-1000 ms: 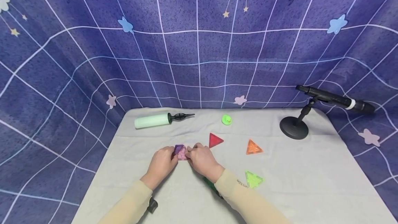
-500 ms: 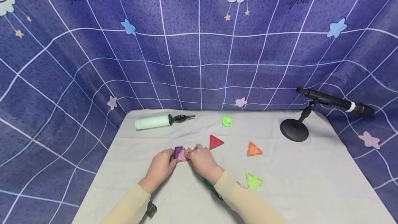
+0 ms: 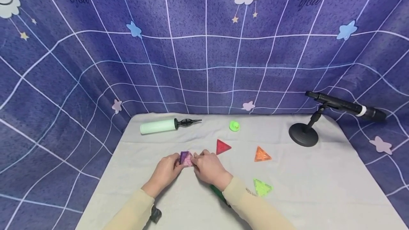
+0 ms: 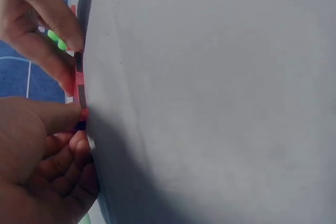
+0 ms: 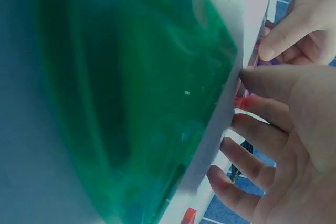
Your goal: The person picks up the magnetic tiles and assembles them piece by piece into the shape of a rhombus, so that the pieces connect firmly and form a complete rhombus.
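Near the table's middle, a pink translucent magnetic tile [image 3: 187, 161] and a purple magnetic tile [image 3: 183, 155] lie together between the two hands, overlapping in the head view. My left hand [image 3: 166, 170] grips their left side, its thumb on the pink tile's edge and its other fingers curled in the left wrist view. From the right, my right hand [image 3: 209, 167] pinches the pink tile with thumb and index finger; its remaining fingers are spread loosely in the right wrist view. A green translucent tile [image 5: 152, 87] lies beneath the right wrist, partly hidden by the sleeve in the head view.
Red [image 3: 222, 147], orange [image 3: 262, 154] and lime triangle tiles [image 3: 262, 187] lie to the right. Behind are a mint hand pump [image 3: 158, 126], a green rubber duck [image 3: 234, 126] and a black microphone stand [image 3: 303, 135]. A patterned blue curtain [image 3: 204, 52] surrounds the white-covered table.
The head view has shifted slightly, so everything sits a little lower in it. Both hands keep their hold on the tiles in nearly the same spot.
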`<state>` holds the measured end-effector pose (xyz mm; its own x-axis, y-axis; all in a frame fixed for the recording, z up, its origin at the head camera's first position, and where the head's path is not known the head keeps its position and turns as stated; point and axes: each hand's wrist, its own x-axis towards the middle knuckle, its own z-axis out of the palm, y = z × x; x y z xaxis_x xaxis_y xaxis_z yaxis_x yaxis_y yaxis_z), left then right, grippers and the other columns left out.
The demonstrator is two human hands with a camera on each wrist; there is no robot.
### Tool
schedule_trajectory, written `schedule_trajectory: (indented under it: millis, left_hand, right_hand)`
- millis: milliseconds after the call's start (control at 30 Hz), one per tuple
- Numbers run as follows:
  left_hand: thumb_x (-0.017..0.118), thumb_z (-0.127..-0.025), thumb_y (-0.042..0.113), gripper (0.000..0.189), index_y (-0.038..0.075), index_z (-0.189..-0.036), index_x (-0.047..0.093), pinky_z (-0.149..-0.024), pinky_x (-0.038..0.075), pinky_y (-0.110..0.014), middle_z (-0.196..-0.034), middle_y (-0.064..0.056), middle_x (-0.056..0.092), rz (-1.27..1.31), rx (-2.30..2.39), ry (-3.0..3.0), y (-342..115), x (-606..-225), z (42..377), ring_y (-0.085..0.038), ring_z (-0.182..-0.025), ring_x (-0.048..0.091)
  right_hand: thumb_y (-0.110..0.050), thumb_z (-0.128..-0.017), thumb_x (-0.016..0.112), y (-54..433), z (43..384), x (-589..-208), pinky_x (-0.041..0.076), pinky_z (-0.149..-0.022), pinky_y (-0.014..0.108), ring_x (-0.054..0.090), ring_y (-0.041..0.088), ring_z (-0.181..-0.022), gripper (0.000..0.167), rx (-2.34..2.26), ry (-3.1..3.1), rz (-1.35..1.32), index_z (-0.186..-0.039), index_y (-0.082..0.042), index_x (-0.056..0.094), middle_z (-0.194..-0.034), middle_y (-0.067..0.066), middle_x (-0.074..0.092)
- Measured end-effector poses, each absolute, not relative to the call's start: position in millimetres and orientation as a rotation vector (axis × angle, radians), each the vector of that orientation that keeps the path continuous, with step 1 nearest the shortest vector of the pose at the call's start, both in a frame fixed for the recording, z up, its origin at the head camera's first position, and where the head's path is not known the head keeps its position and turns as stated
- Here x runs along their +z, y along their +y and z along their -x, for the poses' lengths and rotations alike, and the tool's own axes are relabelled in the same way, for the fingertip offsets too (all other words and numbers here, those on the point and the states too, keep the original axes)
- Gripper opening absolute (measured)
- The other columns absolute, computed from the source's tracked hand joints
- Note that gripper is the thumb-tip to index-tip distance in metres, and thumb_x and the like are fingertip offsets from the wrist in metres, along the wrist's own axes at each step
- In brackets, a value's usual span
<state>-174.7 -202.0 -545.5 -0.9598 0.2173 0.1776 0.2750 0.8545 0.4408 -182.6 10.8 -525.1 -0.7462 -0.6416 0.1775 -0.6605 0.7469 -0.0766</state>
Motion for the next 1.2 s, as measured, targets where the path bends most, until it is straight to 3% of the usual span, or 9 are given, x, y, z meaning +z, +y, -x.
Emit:
schedule_trajectory:
  millis: [267, 500, 767, 967, 1200]
  left_hand:
    - [0.083, -0.089, 0.012, 0.029, 0.018, -0.079, 0.055, -0.054, 0.039, -0.027, -0.065, 0.011, 0.049, 0.379, -0.744, -2.929, -203, -544, 175, -0.006, -0.058, 0.044]
    - [0.083, -0.089, 0.013, 0.032, 0.019, -0.078, 0.054, -0.056, 0.039, -0.028, -0.065, 0.012, 0.048, 0.382, -0.761, -2.925, -205, -545, 176, -0.006, -0.059, 0.043]
    - [0.083, -0.090, 0.013, 0.032, 0.018, -0.078, 0.054, -0.056, 0.038, -0.028, -0.065, 0.011, 0.047, 0.367, -0.770, -2.906, -205, -549, 175, -0.007, -0.059, 0.043]
    - [0.083, -0.091, 0.017, 0.033, 0.019, -0.077, 0.053, -0.056, 0.038, -0.028, -0.065, 0.010, 0.046, 0.333, -0.755, -2.913, -203, -549, 174, -0.008, -0.059, 0.043]
    - [0.082, -0.091, 0.018, 0.032, 0.019, -0.077, 0.053, -0.056, 0.038, -0.028, -0.066, 0.010, 0.046, 0.345, -0.766, -2.915, -202, -550, 174, -0.008, -0.059, 0.043]
  right_hand:
    - [-0.036, -0.095, 0.075, 17, 181, -528, 0.051, -0.098, 0.045, 0.059, 0.026, -0.125, 0.055, 0.305, -2.896, -1.095, -0.144, -0.013, 0.064, -0.147, 0.007, 0.060]
    - [-0.030, -0.094, 0.076, 27, 186, -529, 0.046, -0.107, 0.044, 0.056, 0.028, -0.132, 0.057, 0.462, -2.869, -1.190, -0.146, -0.010, 0.061, -0.149, 0.011, 0.057]
    - [-0.020, -0.096, 0.073, 41, 192, -526, 0.040, -0.114, 0.042, 0.053, 0.031, -0.137, 0.048, 0.695, -2.834, -1.231, -0.141, -0.005, 0.064, -0.150, 0.017, 0.055]
    - [-0.018, -0.095, 0.073, 56, 201, -529, 0.040, -0.112, 0.050, 0.055, 0.038, -0.133, 0.041, 0.650, -2.771, -1.074, -0.133, -0.003, 0.068, -0.142, 0.021, 0.060]
    - [-0.013, -0.087, 0.077, 82, 213, -530, 0.048, -0.099, 0.058, 0.058, 0.042, -0.124, 0.039, 0.629, -2.717, -0.736, -0.124, 0.000, 0.072, -0.132, 0.024, 0.064]
